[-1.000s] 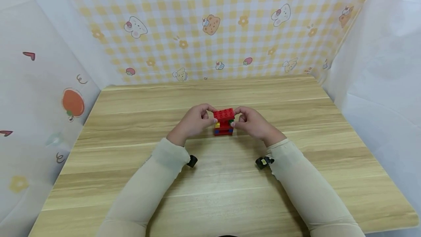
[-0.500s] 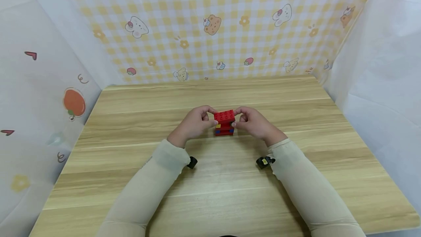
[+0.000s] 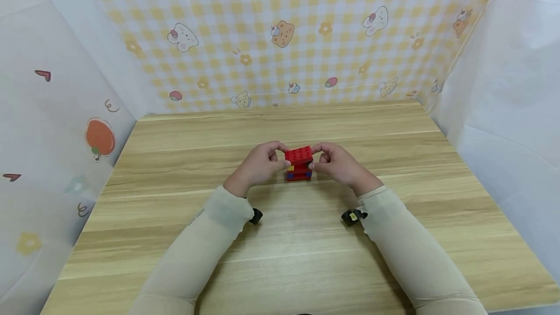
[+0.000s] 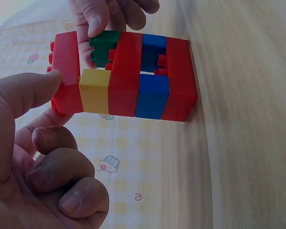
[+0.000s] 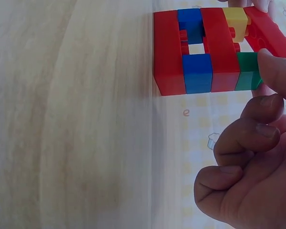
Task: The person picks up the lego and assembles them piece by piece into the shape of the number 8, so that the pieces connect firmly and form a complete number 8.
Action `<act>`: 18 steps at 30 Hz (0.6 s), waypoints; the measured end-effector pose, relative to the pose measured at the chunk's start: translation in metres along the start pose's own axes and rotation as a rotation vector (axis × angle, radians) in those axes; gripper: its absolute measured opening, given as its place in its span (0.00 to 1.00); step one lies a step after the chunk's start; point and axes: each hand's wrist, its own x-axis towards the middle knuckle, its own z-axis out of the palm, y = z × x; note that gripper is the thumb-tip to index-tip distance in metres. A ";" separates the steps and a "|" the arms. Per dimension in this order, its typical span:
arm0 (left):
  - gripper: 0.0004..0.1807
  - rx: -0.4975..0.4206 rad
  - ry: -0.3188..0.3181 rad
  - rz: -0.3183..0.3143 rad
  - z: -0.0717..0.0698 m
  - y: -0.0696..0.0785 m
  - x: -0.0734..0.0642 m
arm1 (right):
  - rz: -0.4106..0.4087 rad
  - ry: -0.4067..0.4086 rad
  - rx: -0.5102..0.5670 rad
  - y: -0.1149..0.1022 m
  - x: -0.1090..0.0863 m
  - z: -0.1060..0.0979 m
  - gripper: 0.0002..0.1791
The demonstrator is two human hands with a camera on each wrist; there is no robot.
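A toy-block tower stands on the table: a red base brick, two blue bricks, a red middle brick, and above it a yellow brick and a green brick. A red top brick lies tilted, its left end against the yellow brick and its right end raised off the green one. My left hand pinches the top brick's left end between thumb and index finger. My right hand pinches the green brick, its other fingers curled below.
The wooden table extends around the tower on all sides. A yellow checked cloth hangs behind it, with white cloth at the sides. A black wrist device sits at the right cuff, another black device at the left.
The red top brick has come down slightly towards the tower, so less of the green brick shows in the head view. Both hands keep nearly the same places.
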 end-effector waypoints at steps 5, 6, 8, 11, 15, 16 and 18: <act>0.14 -0.002 0.003 -0.005 0.001 0.000 0.001 | -0.001 -0.004 -0.004 -0.001 -0.002 -0.003 0.16; 0.14 -0.002 0.003 -0.005 0.002 0.000 0.001 | -0.004 -0.002 -0.010 -0.002 -0.003 -0.004 0.17; 0.14 -0.002 0.005 -0.003 0.002 -0.001 0.001 | -0.013 0.006 -0.023 -0.003 -0.004 -0.006 0.19; 0.14 0.003 0.004 0.001 0.002 -0.001 0.001 | -0.049 0.019 -0.025 -0.006 -0.006 -0.010 0.22; 0.14 0.001 0.005 0.009 0.002 -0.002 0.001 | -0.118 0.026 -0.017 -0.010 -0.007 -0.013 0.23; 0.14 -0.001 0.005 0.012 0.002 -0.002 0.001 | -0.132 0.029 -0.017 -0.011 -0.007 -0.013 0.22; 0.14 -0.005 0.004 0.012 0.001 -0.002 0.001 | -0.156 0.034 -0.024 -0.012 -0.006 -0.012 0.21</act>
